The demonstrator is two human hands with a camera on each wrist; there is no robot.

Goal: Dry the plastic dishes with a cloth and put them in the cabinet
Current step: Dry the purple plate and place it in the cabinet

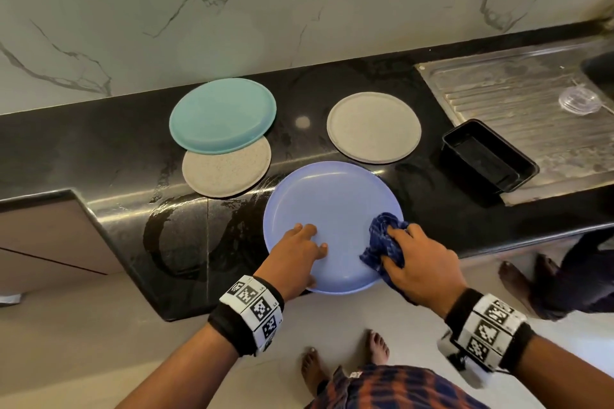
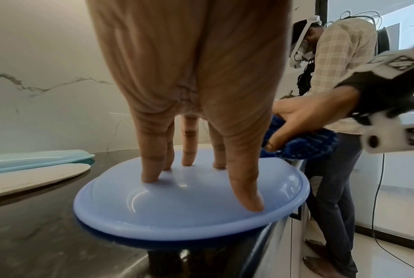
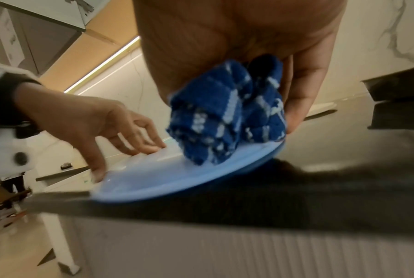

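A light blue plastic plate (image 1: 332, 202) (image 2: 177, 206) (image 3: 165, 178) lies at the front edge of the black counter (image 1: 83, 149), its near rim over the edge. My left hand (image 1: 312, 242) (image 2: 201, 178) presses on its left part with straight, spread fingers. My right hand (image 1: 418, 262) grips a bunched dark blue patterned cloth (image 1: 382, 236) (image 3: 224, 122) (image 2: 303, 146) and holds it against the plate's right rim. Further back lie a teal plate (image 1: 222, 114) overlapping a speckled beige plate (image 1: 226, 169), and a grey plate (image 1: 373, 126).
A black rectangular tray (image 1: 488, 159) sits at the edge of the steel drainboard (image 1: 531, 83), which carries a clear lid (image 1: 579, 100). Wet ring marks (image 1: 172, 236) show on the counter's left front. Another person's bare feet (image 1: 518, 279) stand close on the right.
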